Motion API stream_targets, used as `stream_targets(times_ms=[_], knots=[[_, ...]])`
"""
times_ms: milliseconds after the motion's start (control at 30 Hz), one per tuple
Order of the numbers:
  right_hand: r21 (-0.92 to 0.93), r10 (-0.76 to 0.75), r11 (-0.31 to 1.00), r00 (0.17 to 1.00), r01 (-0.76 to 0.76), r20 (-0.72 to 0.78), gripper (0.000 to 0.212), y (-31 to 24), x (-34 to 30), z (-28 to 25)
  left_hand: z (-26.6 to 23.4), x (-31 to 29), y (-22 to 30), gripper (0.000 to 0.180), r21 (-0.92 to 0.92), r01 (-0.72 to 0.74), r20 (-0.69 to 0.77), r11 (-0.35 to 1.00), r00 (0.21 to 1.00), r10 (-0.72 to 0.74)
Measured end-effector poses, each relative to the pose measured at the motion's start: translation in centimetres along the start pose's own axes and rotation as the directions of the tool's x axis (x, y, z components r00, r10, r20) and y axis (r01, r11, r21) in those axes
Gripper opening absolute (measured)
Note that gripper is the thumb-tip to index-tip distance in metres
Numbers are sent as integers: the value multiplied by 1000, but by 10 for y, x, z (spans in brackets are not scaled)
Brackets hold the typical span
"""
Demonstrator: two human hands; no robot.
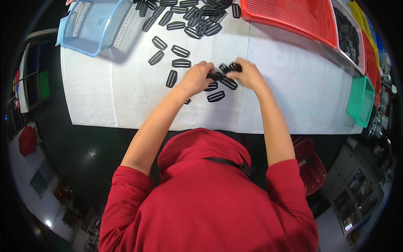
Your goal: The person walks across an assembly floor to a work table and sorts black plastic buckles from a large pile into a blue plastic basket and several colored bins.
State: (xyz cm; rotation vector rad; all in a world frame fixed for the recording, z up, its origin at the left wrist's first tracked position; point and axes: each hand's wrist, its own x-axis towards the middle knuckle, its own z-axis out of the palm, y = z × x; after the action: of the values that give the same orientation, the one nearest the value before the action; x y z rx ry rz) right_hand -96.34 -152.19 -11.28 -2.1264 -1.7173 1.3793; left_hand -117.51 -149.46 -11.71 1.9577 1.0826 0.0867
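Note:
Above the white tabletop, my left hand (197,78) pinches a black slide buckle (215,76) at its fingertips. Close beside it, my right hand (249,75) is closed on black slide buckles (230,67), slightly blurred; their exact number I cannot tell. Just below the fingers lie more loose buckles, one slotted buckle (229,83) under the right hand and another buckle (216,96) nearer to me. Several others rest left of my left hand, among them an upright-lying buckle (171,78) and a buckle (181,63) set crosswise. My left wrist partly covers one small black piece (187,101).
A heap of black buckles (201,19) spreads across the far middle of the white table (138,105). Far left stands a light blue basket (90,29); far right, a red basket (289,19) beside a pale bin of black parts (347,35). A green basket (361,101) sits at the right edge.

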Motion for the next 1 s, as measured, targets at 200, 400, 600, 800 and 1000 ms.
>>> stream_targets(times_ms=[200, 400, 600, 800, 1000], knots=[[-260, -67, 965, 956, -10, -285, 47, 12, -43, 60, 41, 0, 11, 36, 271, 32, -131, 962, 991, 4], [-243, -83, 970, 935, -3, -344, 39, 2, -43, 53, 32, 4, 12, 31, 286, 57, -59, 957, 997, -42], [15, -36, 999, 977, 40, -211, 31, 0, -36, 23, 22, 16, 25, 24, 70, 54, -12, 996, 999, -53], [-83, -298, 926, 579, 369, -759, 24, -32, 10, -117, -67, 129, 115, 20, 36, -442, -559, 896, 735, 385], [-323, -344, 935, 591, 145, -730, 27, -27, 56, -164, -73, 201, 121, 37, 197, -227, -294, 954, 914, 278]])
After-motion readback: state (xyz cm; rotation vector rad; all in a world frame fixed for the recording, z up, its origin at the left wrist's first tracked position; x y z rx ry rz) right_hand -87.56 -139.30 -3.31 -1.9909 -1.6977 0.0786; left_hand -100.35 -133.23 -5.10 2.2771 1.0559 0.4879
